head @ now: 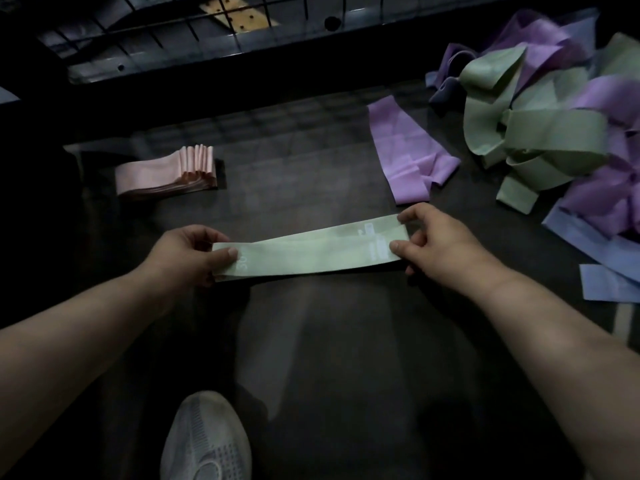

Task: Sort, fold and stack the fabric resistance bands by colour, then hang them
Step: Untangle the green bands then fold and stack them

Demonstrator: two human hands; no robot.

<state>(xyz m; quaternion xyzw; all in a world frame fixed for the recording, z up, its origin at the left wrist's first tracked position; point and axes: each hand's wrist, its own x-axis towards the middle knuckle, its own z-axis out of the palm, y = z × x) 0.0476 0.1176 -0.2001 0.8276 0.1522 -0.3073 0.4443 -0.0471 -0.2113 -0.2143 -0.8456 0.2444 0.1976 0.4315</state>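
Note:
A light green band (308, 251) lies stretched flat just above the dark floor in the middle of the view. My left hand (188, 254) pinches its left end and my right hand (436, 242) pinches its right end. A folded stack of pink bands (166, 173) sits at the left. Flat purple bands (405, 154) lie right of centre. A loose heap of green, purple and blue bands (554, 133) fills the right side.
A dark wire rack (207, 32) runs across the top of the view. My grey shoe (206, 441) is at the bottom centre. Blue bands (602, 282) trail off the heap toward the right edge.

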